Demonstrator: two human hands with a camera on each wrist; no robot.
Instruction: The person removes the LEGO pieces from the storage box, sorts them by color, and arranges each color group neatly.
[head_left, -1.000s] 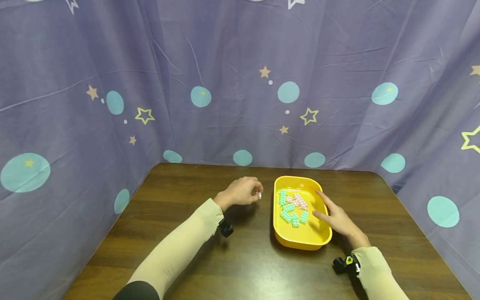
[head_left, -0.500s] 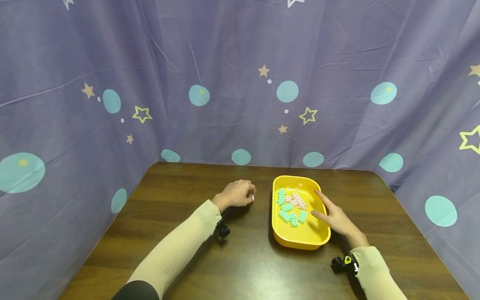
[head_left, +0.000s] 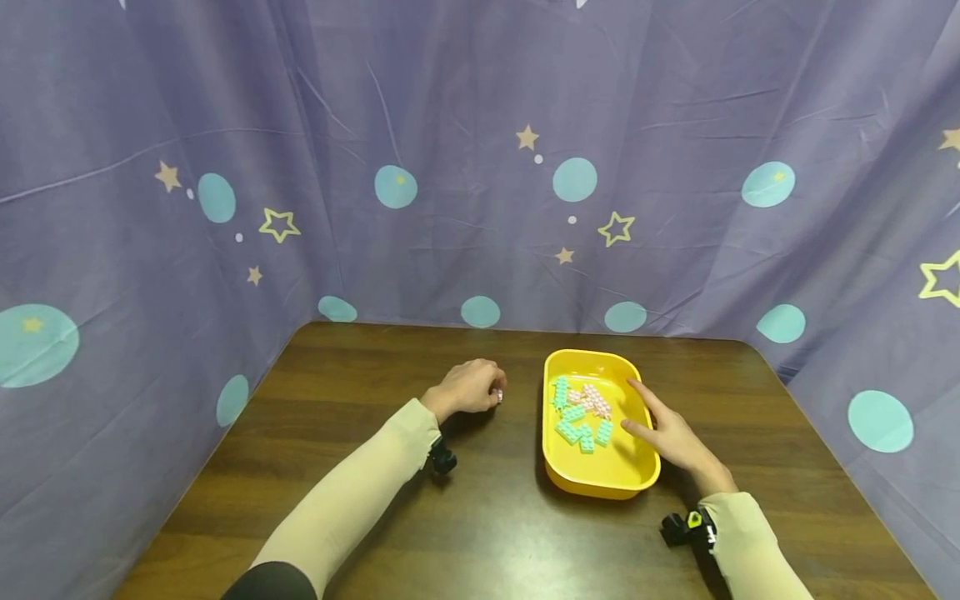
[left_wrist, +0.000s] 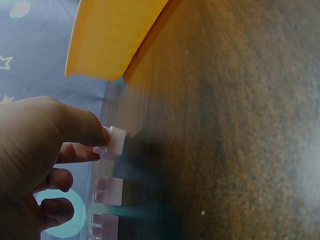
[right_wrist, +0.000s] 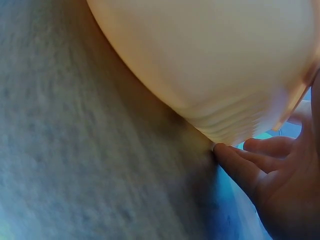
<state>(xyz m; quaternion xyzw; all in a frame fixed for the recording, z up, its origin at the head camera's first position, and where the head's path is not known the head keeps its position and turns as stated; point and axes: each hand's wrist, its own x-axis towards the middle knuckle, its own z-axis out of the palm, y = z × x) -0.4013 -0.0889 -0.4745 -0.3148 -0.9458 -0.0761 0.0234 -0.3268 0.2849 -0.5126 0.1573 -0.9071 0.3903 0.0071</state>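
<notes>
My left hand is left of the yellow tray, low over the table. Between thumb and index finger it pinches a small pink toy brick, largely covered by the fingers in the head view. In the left wrist view, two more pink bricks stand in a row beside the held one. My right hand holds the tray's right side, thumb over the rim and fingers against the outer wall. Inside the tray lie several mint-green bricks and some pink bricks.
The brown wooden table carries the tray right of its middle. A purple curtain with stars and dots hangs behind the table and along both sides. Black wrist cameras sit on both forearms.
My left hand has moved a little left, away from the tray, and down toward the table with the pink brick. My right hand stays at the tray's right side.
</notes>
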